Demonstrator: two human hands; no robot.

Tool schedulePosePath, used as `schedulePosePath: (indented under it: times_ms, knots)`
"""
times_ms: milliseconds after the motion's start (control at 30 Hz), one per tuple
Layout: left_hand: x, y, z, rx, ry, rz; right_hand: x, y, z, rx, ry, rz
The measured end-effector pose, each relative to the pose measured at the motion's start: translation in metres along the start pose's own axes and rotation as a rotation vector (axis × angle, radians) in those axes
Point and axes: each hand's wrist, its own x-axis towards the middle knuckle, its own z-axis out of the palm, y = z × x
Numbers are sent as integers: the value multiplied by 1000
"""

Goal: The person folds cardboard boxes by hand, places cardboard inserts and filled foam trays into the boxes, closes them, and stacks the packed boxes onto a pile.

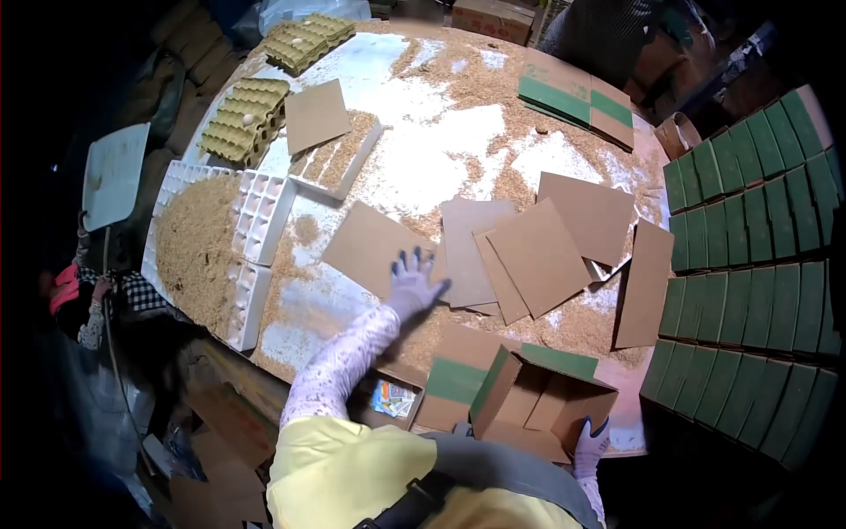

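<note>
My left hand (416, 286), in a pale glove with dark fingertips, lies with its fingers spread on a flat brown cardboard sheet (374, 242). My right hand (590, 443), gloved the same way, grips the right side wall of an open cardboard box (548, 404). The box stands close to my body with its hollow inside showing. Beneath and behind it are flattened green-and-brown cartons (454, 379). A small open box (410, 388) with colourful packets (392, 398) sits below my left forearm.
More cardboard sheets (539, 256) overlap on the sawdust-strewn table (441, 141). White trays (264, 212) with eggs and sawdust stand left, yellow egg trays (245, 119) behind. Green cartons (749, 300) are stacked right. Another person (88, 291) holds a long-handled tool (117, 176) at left.
</note>
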Motion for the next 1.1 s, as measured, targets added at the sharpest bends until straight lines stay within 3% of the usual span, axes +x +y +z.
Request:
schedulePosePath:
  times_ms: [33,67,100,133,200,267,300,367,400,433,500,533,567,633,667,733,767,833,867,967,1033,1100]
  knots:
    - [-6,9,7,-62,-88,116,-1,1,-1,-3,-29,40]
    - [-12,31,-45,-47,-73,194,-1,6,2,-19,-14,31]
    - [13,14,-80,-358,38,-141,0,8,3,-40,-8,30]
    - [38,-3,-115,-713,265,-428,-2,8,3,-69,-5,34]
    - [104,-81,-121,-699,1048,-554,0,5,4,-82,12,28]
    - [129,-140,-145,-730,855,-1087,-1,1,2,-80,20,28]
    - [149,-192,-122,-743,727,-1194,0,2,3,-92,39,28]
    - [177,-252,-67,-1447,714,-854,-2,6,5,-116,63,28]
    - [172,-253,-72,-1296,556,-853,-4,0,5,-126,90,18]
    - [176,-250,-72,-974,577,-980,-1,-7,3,-128,68,39]
    - [155,-212,-60,-1339,759,-604,-4,-15,0,-126,27,88]
    - [139,-191,-66,-1375,840,-714,-6,-12,1,-113,36,85]
    - [117,-175,-70,-1675,842,-710,-5,-6,3,-103,44,77]
    - [81,-177,-48,-1853,936,-594,-4,-3,1,-82,43,67]
    - [52,-166,-51,-1988,832,-433,-3,-6,0,-69,33,67]
    - [-4,-161,-55,-2126,606,-319,-2,-3,1,-36,33,39]
    - [-24,-154,-59,-2217,568,-434,-2,3,5,-20,40,9]
    - [-44,-138,-52,-1865,638,-641,0,9,0,29,15,-22]
    - [-38,-169,-18,-1921,581,-450,2,5,-2,65,-18,-16]
    - [-64,-125,-37,-1777,579,-261,2,12,0,171,-12,-55]
    - [-123,-24,-99,-1937,439,-263,3,16,-1,307,-88,5]
    - [-145,3,-102,-2067,90,-109,20,53,26,481,-106,-52]
